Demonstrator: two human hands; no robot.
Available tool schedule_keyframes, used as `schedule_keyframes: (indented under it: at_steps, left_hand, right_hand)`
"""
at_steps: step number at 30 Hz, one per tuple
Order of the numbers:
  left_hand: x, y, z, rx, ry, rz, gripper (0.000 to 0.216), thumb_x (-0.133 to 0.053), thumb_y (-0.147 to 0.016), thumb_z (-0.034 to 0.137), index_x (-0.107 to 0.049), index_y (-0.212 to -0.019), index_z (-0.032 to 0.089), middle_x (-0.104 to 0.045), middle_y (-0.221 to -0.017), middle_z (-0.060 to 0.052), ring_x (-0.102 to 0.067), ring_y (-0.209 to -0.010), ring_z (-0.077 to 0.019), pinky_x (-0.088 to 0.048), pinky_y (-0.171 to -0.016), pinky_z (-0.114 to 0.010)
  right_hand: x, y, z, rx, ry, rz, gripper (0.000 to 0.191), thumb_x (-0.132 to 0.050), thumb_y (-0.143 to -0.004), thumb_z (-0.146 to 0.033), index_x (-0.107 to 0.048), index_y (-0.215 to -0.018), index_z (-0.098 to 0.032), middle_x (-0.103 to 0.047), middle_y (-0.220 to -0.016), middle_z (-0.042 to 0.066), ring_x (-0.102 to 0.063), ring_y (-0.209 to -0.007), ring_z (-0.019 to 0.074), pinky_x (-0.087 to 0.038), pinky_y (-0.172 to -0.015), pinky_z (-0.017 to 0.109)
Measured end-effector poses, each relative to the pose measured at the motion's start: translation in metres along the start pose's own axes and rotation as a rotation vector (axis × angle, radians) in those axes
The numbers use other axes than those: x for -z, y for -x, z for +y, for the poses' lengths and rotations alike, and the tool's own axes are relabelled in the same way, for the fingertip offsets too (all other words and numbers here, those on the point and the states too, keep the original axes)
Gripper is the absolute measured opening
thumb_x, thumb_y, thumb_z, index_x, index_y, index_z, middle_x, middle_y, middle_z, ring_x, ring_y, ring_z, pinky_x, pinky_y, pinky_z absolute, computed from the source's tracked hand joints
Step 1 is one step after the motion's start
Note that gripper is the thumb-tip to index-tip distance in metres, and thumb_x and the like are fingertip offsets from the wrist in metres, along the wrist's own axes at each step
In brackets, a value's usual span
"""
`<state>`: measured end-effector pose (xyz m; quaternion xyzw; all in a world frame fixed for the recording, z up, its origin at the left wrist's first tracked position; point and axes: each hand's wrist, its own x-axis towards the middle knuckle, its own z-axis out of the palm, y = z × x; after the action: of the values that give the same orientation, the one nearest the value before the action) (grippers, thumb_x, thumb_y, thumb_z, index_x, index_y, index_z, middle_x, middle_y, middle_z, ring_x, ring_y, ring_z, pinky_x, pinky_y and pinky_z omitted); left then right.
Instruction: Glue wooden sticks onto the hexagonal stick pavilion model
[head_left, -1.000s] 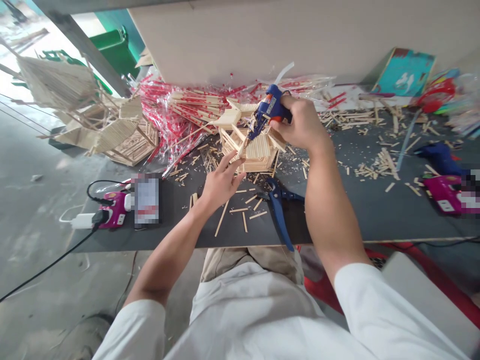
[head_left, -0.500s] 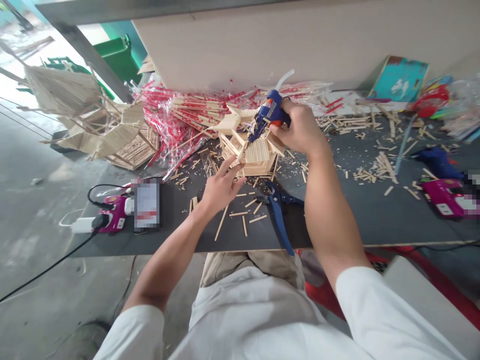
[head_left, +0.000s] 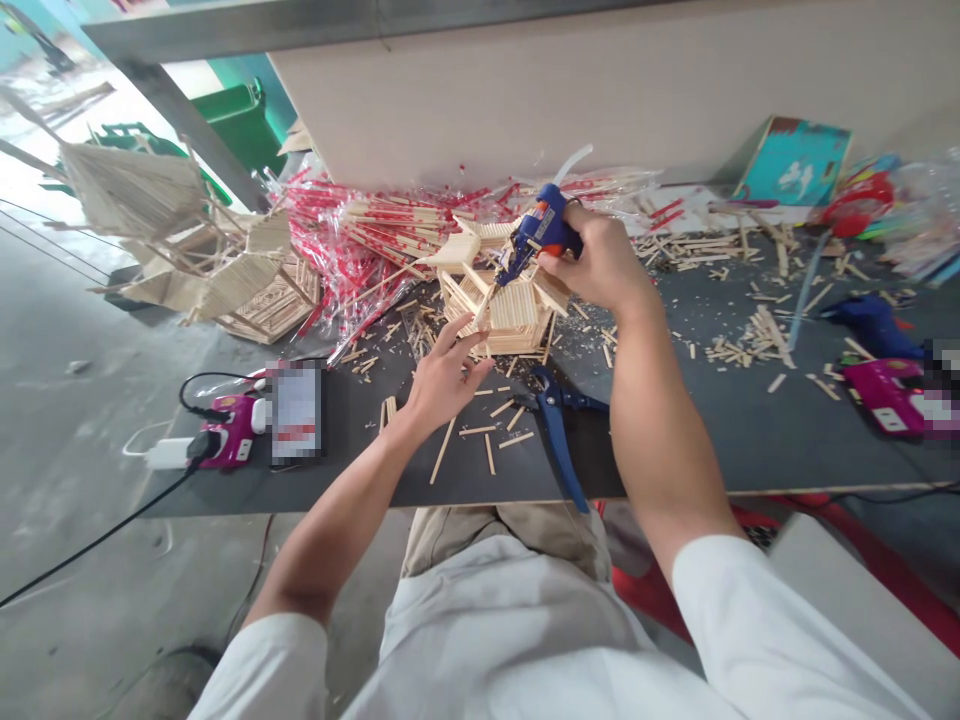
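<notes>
My right hand [head_left: 596, 250] is closed around the grip of a blue glue gun [head_left: 545, 222], with a pale glue stick [head_left: 576, 160] sticking out of its back end. The nozzle points down at a small model of wooden sticks [head_left: 517, 320], on its left part. My left hand [head_left: 448, 375] reaches to the model's near left side. Its fingertips touch the sticks there, and its fingers and thumb are spread. Just in front of the model lies a blue-handled cutter [head_left: 556, 435]. Short cut sticks [head_left: 491, 453] are scattered beside it.
A larger stick-built model [head_left: 247, 270] stands at the left. Bundles of red-tipped sticks in plastic [head_left: 352, 230] lie behind. Magenta power strips [head_left: 234, 430] sit at both ends, a phone [head_left: 296, 415] beside the left one. At right rests another blue glue gun [head_left: 874, 325].
The view has shifted very slightly. Both hands and the glue gun keep nearly the same place at the small model, the nozzle still on its left part.
</notes>
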<state>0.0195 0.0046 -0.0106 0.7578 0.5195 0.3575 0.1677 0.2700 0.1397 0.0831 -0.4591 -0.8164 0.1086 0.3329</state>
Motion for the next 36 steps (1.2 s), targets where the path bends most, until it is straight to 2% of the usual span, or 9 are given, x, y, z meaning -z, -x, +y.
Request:
schedule_keyframes:
  at_steps: [9, 14, 21, 27, 31, 34, 36]
  left_hand:
    - [-0.003, 0.001, 0.006, 0.017, 0.024, -0.010, 0.037, -0.063, -0.103, 0.041, -0.064, -0.136, 0.024, -0.037, -0.166, -0.016, -0.076, -0.089, -0.0109, -0.064, -0.065, -0.023]
    - [-0.002, 0.002, 0.008, 0.002, 0.010, -0.034, 0.038, -0.063, -0.103, 0.042, -0.065, -0.135, 0.022, -0.034, -0.167, -0.017, -0.076, -0.086, -0.0103, -0.065, -0.064, -0.022]
    - [-0.005, 0.002, 0.005, 0.003, -0.011, -0.013, 0.038, -0.061, -0.103, 0.043, -0.064, -0.135, 0.023, -0.038, -0.161, -0.016, -0.073, -0.091, -0.0115, -0.064, -0.065, -0.024]
    - [-0.001, 0.004, 0.009, -0.023, -0.142, 0.011, 0.039, -0.062, -0.103, 0.044, -0.064, -0.136, 0.023, -0.044, -0.153, -0.015, -0.069, -0.098, -0.0162, -0.061, -0.065, -0.026]
    - [0.009, 0.003, 0.014, -0.007, -0.224, -0.048, 0.041, -0.057, -0.106, 0.043, -0.061, -0.140, 0.023, -0.056, -0.135, -0.013, -0.069, -0.090, -0.0165, -0.058, -0.067, -0.029]
    - [0.011, 0.003, 0.016, -0.032, -0.234, -0.150, 0.039, -0.052, -0.108, 0.041, -0.059, -0.142, 0.022, -0.064, -0.128, -0.010, -0.072, -0.102, -0.0205, -0.059, -0.075, -0.030]
    - [0.009, 0.003, 0.017, -0.048, -0.225, -0.203, 0.038, -0.051, -0.109, 0.039, -0.057, -0.142, 0.023, -0.067, -0.129, -0.010, -0.073, -0.109, -0.0219, -0.058, -0.077, -0.029]
  right_hand:
    - [0.000, 0.002, 0.007, 0.024, 0.020, 0.036, 0.040, -0.073, -0.082, -0.036, -0.069, -0.121, -0.028, -0.075, -0.110, 0.008, -0.068, -0.102, 0.0343, -0.057, -0.086, 0.048]
    - [0.004, 0.003, 0.007, 0.023, 0.026, 0.053, 0.041, -0.075, -0.081, -0.036, -0.070, -0.121, -0.028, -0.076, -0.110, 0.008, -0.069, -0.103, 0.0348, -0.056, -0.087, 0.048]
    - [0.007, 0.004, 0.005, 0.003, 0.023, 0.054, 0.040, -0.078, -0.081, -0.040, -0.071, -0.120, -0.031, -0.078, -0.108, 0.006, -0.069, -0.104, 0.0364, -0.056, -0.088, 0.051]
    - [0.008, 0.005, 0.009, 0.011, -0.011, 0.082, 0.036, -0.083, -0.079, -0.038, -0.073, -0.112, -0.029, -0.078, -0.109, 0.008, -0.069, -0.100, 0.0354, -0.056, -0.091, 0.051]
    - [0.012, 0.005, 0.019, -0.035, -0.104, 0.132, 0.041, -0.091, -0.074, -0.036, -0.072, -0.109, -0.025, -0.078, -0.105, 0.006, -0.067, -0.097, 0.0275, -0.055, -0.086, 0.041]
    - [0.014, 0.007, 0.035, -0.054, -0.265, 0.258, 0.044, -0.091, -0.073, -0.030, -0.070, -0.110, -0.022, -0.077, -0.106, 0.004, -0.063, -0.090, 0.0186, -0.054, -0.085, 0.035]
    - [0.015, 0.010, 0.048, -0.075, -0.405, 0.339, 0.040, -0.090, -0.076, -0.031, -0.067, -0.107, -0.022, -0.076, -0.104, 0.005, -0.062, -0.087, 0.0163, -0.053, -0.085, 0.035]
